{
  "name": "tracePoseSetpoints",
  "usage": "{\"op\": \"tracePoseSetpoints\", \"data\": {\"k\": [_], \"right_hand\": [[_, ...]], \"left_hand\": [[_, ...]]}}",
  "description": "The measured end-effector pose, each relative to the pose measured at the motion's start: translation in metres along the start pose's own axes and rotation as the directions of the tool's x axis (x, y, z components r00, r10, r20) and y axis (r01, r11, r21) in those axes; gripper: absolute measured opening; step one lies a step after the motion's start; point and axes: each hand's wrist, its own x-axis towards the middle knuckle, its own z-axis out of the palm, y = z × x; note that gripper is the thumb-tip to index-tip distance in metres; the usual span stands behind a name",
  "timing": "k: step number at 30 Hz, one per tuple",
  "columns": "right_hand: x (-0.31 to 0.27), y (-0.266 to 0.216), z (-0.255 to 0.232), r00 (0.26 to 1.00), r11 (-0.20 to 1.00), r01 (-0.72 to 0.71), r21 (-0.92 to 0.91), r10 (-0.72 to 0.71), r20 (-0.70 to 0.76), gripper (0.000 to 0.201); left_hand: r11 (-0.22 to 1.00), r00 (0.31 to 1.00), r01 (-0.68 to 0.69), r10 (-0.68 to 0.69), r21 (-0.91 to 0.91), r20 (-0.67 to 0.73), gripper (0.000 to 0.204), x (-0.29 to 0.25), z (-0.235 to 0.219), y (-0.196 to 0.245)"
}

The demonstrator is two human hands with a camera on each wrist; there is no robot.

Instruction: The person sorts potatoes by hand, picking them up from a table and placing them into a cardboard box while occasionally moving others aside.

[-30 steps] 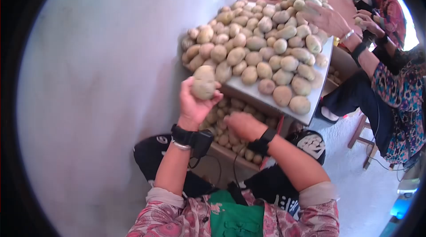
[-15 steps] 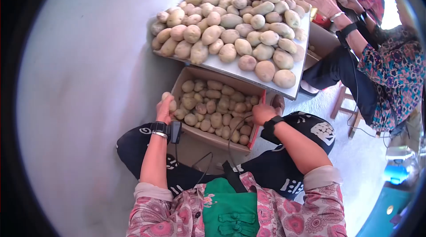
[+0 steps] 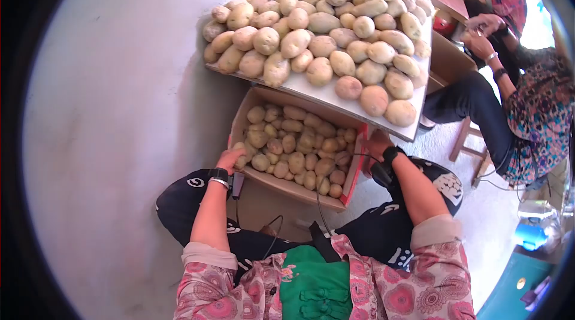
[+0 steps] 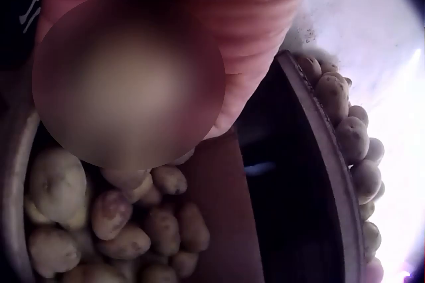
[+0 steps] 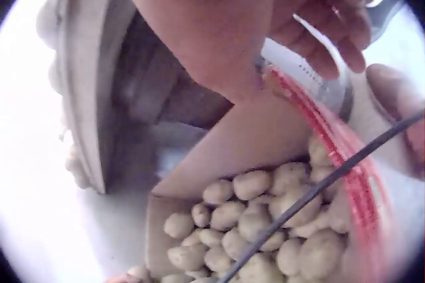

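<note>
In the head view my left hand point(image 3: 227, 160) grips a potato point(image 3: 240, 153) at the left rim of a cardboard box. A large round blur covers most of that grip in the left wrist view, under the curled pink palm point(image 4: 255, 44). The box point(image 3: 272, 183) stands between my knees, heaped with potatoes point(image 3: 293, 143). Beyond its right side is my right hand point(image 3: 376, 145), partly under the table edge. The right wrist view shows that hand's fingers point(image 5: 322, 57) loosely bent outside the box's red edge point(image 5: 312, 110), with no potato in them.
A white-topped table point(image 3: 335, 98) piled with potatoes point(image 3: 323, 23) overhangs the box's far side. A dark cable point(image 3: 321, 212) crosses the box. At right, a seated person point(image 3: 533, 116) works beside a wooden stool point(image 3: 470, 149).
My left hand lowered its potato from above the table's corner to the box's left rim. The right hand moved from over the box to outside its right side. The view tilted downward.
</note>
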Motion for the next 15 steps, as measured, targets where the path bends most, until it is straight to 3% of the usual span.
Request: {"op": "tracePoseSetpoints", "data": {"k": [1, 3, 4, 6, 7, 9, 12, 14, 15], "right_hand": [[-0.001, -0.002, 0.005, 1.0, 1.0, 0.015, -0.001, -0.015, -0.004, 0.059], [0.004, -0.009, 0.013, 0.922, 0.998, 0.041, -0.057, -0.016, 0.387, 0.052], [0.002, -0.023, 0.007, 0.919, 0.997, 0.049, -0.053, -0.025, 0.392, 0.052], [-0.012, -0.029, -0.009, 0.852, 0.991, -0.135, -0.003, 0.117, 0.51, 0.045], [-0.012, -0.018, -0.003, 0.846, 0.988, -0.156, -0.008, 0.138, 0.515, 0.045], [0.0, -0.008, 0.011, 0.834, 0.975, 0.193, -0.112, -0.102, 0.543, 0.028], [-0.006, 0.002, 0.01, 0.846, 0.973, 0.211, -0.097, -0.132, 0.516, 0.027], [-0.011, -0.005, 0.012, 0.849, 0.969, 0.235, -0.071, -0.169, 0.5, 0.027], [-0.021, -0.012, 0.003, 0.892, 0.99, 0.14, -0.013, -0.12, 0.436, 0.031]], "left_hand": [[1.0, 1.0, -0.008, 0.008, -0.007, -0.011, 0.037, 0.01, -0.004, -0.005], [1.0, 1.0, 0.0, -0.001, 0.008, 0.021, 0.04, 0.027, -0.011, -0.014], [0.999, 1.0, -0.019, 0.018, 0.035, 0.021, 0.041, 0.02, -0.01, -0.011], [0.994, 0.999, 0.019, -0.014, 0.107, -0.044, 0.043, 0.027, -0.01, -0.01], [0.983, 0.994, 0.051, -0.032, 0.176, -0.109, 0.044, 0.031, -0.007, -0.014], [0.962, 0.984, 0.047, 0.002, 0.27, -0.177, 0.047, 0.041, -0.01, -0.022], [0.952, 0.969, -0.025, 0.098, 0.305, -0.226, 0.054, 0.057, -0.007, -0.043], [0.882, 0.937, -0.02, 0.182, 0.472, -0.3, 0.06, 0.053, -0.011, -0.04], [0.88, 0.933, -0.022, 0.188, 0.474, -0.306, 0.06, 0.043, -0.009, -0.032]]}}
